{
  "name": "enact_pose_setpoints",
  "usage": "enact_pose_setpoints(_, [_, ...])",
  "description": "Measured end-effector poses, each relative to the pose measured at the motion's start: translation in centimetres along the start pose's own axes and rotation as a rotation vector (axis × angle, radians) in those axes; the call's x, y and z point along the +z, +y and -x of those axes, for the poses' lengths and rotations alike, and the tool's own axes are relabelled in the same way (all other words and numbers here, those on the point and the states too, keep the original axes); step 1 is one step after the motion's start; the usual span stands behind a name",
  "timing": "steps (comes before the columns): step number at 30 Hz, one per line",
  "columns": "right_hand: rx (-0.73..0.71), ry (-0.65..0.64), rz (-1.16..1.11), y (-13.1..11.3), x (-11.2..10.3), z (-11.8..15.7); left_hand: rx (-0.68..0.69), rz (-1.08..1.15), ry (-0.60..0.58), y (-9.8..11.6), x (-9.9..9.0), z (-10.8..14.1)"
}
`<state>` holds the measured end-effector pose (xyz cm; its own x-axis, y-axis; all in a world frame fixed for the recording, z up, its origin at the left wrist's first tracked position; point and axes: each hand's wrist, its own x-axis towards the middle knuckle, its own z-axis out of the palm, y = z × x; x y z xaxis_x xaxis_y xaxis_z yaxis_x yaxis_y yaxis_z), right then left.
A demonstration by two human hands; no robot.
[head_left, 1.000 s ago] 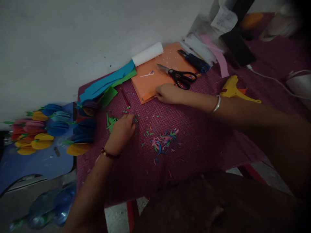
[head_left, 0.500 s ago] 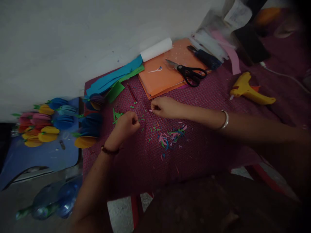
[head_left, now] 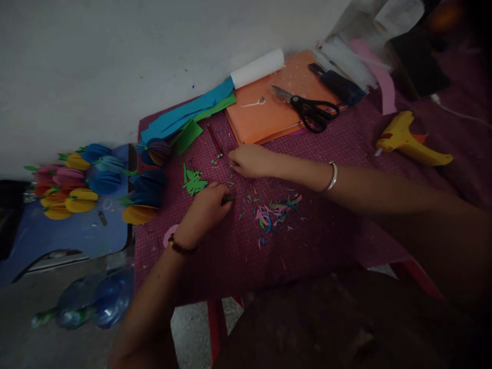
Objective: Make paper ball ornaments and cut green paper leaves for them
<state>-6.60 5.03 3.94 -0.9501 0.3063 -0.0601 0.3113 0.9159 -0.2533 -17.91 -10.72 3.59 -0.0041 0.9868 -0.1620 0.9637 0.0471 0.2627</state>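
Observation:
My left hand (head_left: 205, 212) is closed, with the end of a small green paper piece (head_left: 229, 198) showing at its fingertips. Just beyond it lies a pile of green paper pieces (head_left: 194, 181). My right hand (head_left: 251, 161) is held in a pinch over the tablecloth; whatever is between its fingertips is too small or hidden to name. Close to those fingertips are tiny green bits (head_left: 214, 162) and a dark red pencil (head_left: 214, 139). Part of a pink paper piece (head_left: 169, 236) shows beside my left wrist.
Paper scraps (head_left: 274, 212) litter the checked tablecloth (head_left: 230, 256). Scissors (head_left: 311, 110) lie on orange sheets (head_left: 255, 120), near a cutter knife (head_left: 338, 84). A yellow glue gun (head_left: 411, 143) is at right. Paper fruits (head_left: 80, 200) stand on a blue surface (head_left: 77, 241) at left.
A green paper piece now shows in my left hand, which has shifted slightly right. My right hand has moved left toward the pencil, and the pink bit at its fingertips no longer shows.

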Motion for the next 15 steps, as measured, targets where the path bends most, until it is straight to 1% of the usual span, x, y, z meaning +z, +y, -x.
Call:
enact_pose_setpoints(1, [-0.022,-0.012,-0.017,-0.3,-0.3,0.0,0.007,-0.018,-0.003,0.3,0.0,0.1])
enact_pose_setpoints(3, [-0.066,-0.090,-0.022,-1.0,-0.6,-0.1,0.002,-0.061,-0.012,0.9,0.2,0.2])
enact_pose_setpoints(6, [-0.075,-0.192,0.005,-1.9,-0.7,-0.3,-0.051,-0.114,-0.021,1.5,0.6,0.3])
enact_pose_setpoints(9, [-0.075,-0.208,0.042,-2.5,-0.5,-0.7,-0.101,-0.124,-0.002,1.2,0.9,0.4])
enact_pose_setpoints(12, [-0.099,-0.240,0.087,-2.8,-0.4,-0.8,-0.110,-0.100,0.029,0.6,0.9,0.6])
enact_pose_setpoints(15, [-0.105,-0.216,0.043,-3.2,0.0,-0.9,-0.105,-0.034,0.063,0.2,0.9,1.0])
